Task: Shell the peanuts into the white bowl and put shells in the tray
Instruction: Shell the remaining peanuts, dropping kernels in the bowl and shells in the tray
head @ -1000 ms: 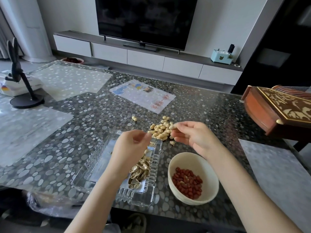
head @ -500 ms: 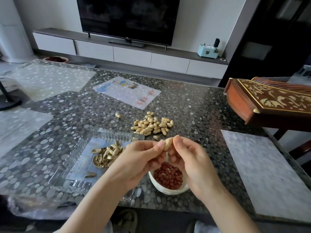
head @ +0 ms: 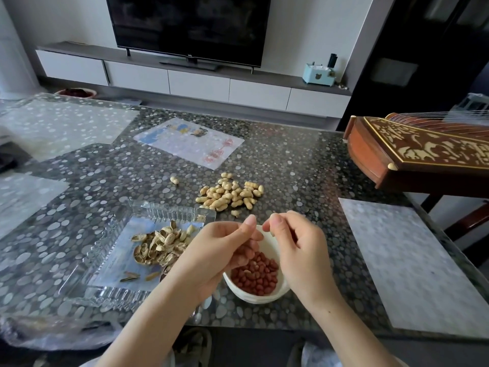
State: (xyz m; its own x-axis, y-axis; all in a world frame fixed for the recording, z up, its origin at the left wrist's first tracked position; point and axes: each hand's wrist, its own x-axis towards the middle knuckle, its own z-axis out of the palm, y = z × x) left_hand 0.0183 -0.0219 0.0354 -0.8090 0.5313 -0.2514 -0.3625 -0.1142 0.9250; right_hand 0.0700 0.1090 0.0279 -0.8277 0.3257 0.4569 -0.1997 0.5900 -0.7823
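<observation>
Both my hands hover over the white bowl (head: 264,298), which holds red peanut kernels (head: 256,276). My left hand (head: 219,250) has its fingers curled round a piece of peanut shell that is mostly hidden. A small gap separates it from my right hand (head: 299,250), which pinches a pale bit of shell (head: 272,232) at its fingertips. Left of the bowl, the clear glass tray (head: 105,290) carries a heap of empty shells (head: 158,247). A pile of unshelled peanuts (head: 230,194) lies on the table beyond the bowl.
A stray peanut (head: 174,179) lies left of the pile and another (head: 235,213) just behind my hands. A carved wooden zither (head: 423,152) juts in at the right. A printed sheet (head: 189,141) lies farther back, and a pale mat (head: 412,260) at the right.
My right hand took a peanut from the pile and brought it over the bowl. Both hands pinched it together, and now they have drawn slightly apart.
</observation>
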